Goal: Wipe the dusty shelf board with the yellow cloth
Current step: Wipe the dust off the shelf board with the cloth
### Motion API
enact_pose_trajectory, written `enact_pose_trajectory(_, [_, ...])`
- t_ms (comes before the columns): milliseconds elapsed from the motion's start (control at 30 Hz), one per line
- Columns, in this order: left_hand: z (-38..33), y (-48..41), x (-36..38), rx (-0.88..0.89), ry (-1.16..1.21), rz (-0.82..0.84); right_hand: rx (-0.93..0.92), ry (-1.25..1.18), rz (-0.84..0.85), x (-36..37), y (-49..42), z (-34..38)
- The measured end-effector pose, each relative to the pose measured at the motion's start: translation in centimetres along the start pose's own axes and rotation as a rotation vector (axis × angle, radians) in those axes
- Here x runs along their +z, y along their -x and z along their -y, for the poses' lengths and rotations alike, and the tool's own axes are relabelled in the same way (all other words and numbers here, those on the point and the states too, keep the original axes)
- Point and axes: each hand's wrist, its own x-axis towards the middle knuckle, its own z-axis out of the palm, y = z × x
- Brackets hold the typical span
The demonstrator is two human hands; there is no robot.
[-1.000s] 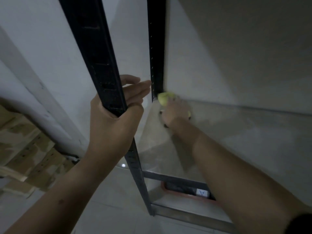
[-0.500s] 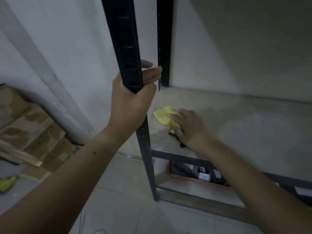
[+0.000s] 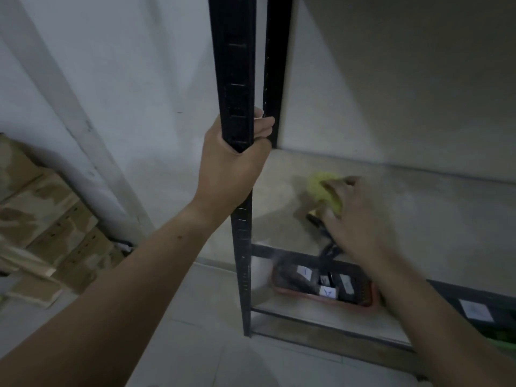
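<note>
We count two black uprights; our left hand point(image 3: 231, 166) is clenched round the front upright point(image 3: 234, 79). Right of it, our right hand point(image 3: 349, 216) presses one yellow cloth point(image 3: 321, 185) (blurred) onto the shelf board point(image 3: 432, 219).

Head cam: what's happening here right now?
A person is wiping a metal rack's shelf board. The right hand presses a bunched yellow cloth onto the board near its left end; the hand is motion-blurred. The left hand grips the black front upright, apparently steadying the rack. A dark object pokes out under the right hand; I can't tell what it is. On the shelf below sits a reddish tray of labelled items.
</note>
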Motion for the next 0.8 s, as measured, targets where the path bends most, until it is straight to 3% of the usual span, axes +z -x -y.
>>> enact_pose_trajectory(67, [0.0, 0.0, 0.0, 0.004, -0.005, 0.001, 0.150, 0.116, 0.109, 0.7, -0.7, -0.6])
enact_pose_trajectory(167, [0.2, 0.0, 0.0, 0.007, 0.008, -0.009, 0.077, 0.196, 0.130, 3.3, 1.1, 1.5])
enact_pose_trajectory(333, [0.3, -0.2, -0.1, 0.009, 0.025, 0.005, -0.293, -0.366, 0.318, 5.3, 4.8, 7.5])
enact_pose_trajectory(400, [0.4, -0.2, -0.1, 0.004, 0.032, 0.010, -0.252, -0.502, 0.406, 4.1, 4.2, 7.0])
enact_pose_trajectory(433, [0.4, -0.1, -0.1, 0.002, 0.036, 0.010, -0.197, -0.537, 0.364, 3.1, 3.6, 6.0])
enact_pose_trajectory(500, [0.3, 0.0, -0.1, -0.001, 0.042, 0.009, -0.114, -0.461, 0.144, 1.0, 1.9, 2.6])
enact_pose_trajectory(600, [0.1, -0.1, -0.1, -0.006, 0.051, 0.021, 0.043, -0.097, -0.088, -0.9, -0.9, -4.3])
enact_pose_trajectory(733, [0.1, -0.1, -0.1, -0.013, 0.066, 0.031, 0.317, 0.089, -0.047, -0.7, -3.6, -12.8])
enact_pose_trajectory(800, [0.3, -0.1, -0.1, -0.011, 0.079, 0.026, 0.366, 0.185, -0.010, -0.1, -4.2, -14.5])
